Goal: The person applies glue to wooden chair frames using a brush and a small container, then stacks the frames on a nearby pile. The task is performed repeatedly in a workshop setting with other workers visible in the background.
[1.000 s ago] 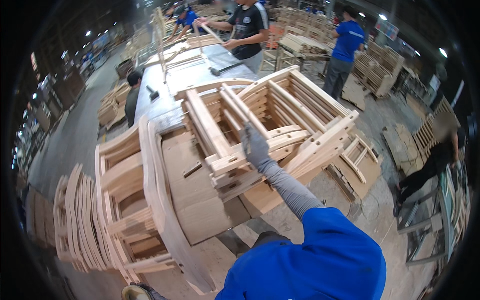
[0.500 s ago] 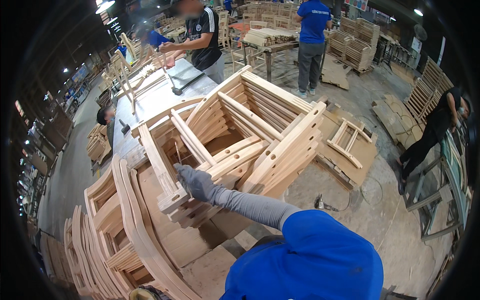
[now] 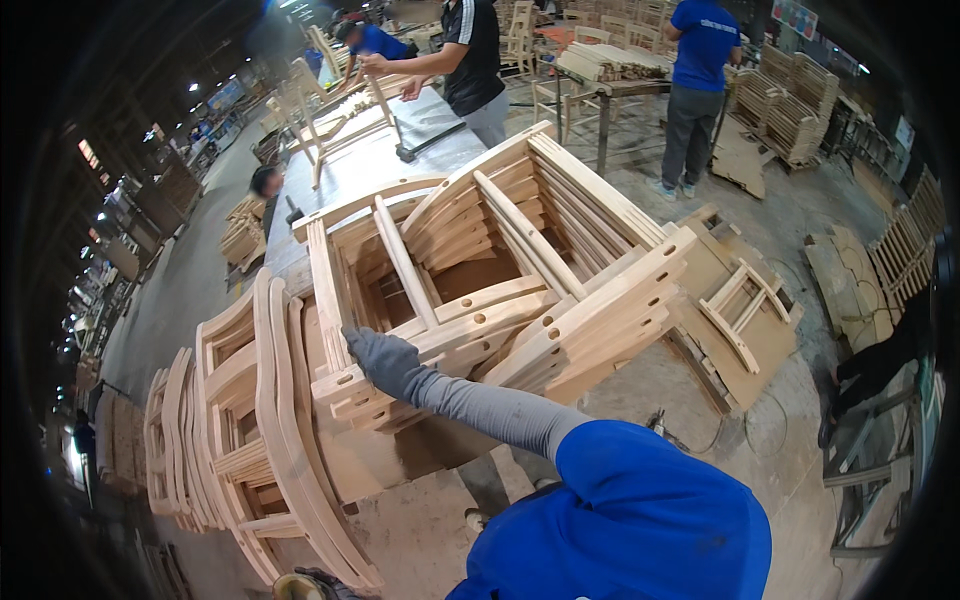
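A stack of unfinished wooden chair frames [image 3: 500, 290] is lying tilted on a workbench [image 3: 400, 150], its long axis running from near left to far right. The gloved right hand [image 3: 380, 358] is pressing on the near-left corner rail, fingers curled over it. The left hand [image 3: 310, 585] is barely showing at the bottom edge; its grip cannot be told.
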### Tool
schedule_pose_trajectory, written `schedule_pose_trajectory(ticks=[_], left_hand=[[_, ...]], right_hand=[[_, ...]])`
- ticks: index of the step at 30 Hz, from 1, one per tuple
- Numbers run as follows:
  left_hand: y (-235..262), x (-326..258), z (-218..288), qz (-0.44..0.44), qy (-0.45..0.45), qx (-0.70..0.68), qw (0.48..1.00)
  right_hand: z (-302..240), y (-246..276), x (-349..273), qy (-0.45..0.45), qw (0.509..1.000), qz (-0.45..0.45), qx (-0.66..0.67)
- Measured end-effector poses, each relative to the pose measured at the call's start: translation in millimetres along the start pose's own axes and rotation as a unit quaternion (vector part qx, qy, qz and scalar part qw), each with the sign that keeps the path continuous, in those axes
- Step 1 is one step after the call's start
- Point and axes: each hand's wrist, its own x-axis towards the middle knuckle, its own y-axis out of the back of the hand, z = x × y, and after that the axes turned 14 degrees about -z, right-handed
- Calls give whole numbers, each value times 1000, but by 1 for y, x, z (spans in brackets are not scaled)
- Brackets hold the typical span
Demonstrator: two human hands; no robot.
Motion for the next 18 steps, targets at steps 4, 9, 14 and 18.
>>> schedule_pose_trajectory(ticks=[4, 9, 14, 18], left_hand=[[3, -10, 12, 16, 6, 8, 1000], [2, -26, 22, 27, 19, 15, 999], [6, -41, 29, 47, 30, 15, 998], [10, -49, 34, 63, 33, 18, 997]], right_hand=[[-4, 4, 3, 14, 1000, 7, -19], [-4, 4, -2, -8, 994, -38, -98], [-10, 7, 3, -38, 992, -115, -31], [-7, 6, 5, -40, 992, -115, -10]])
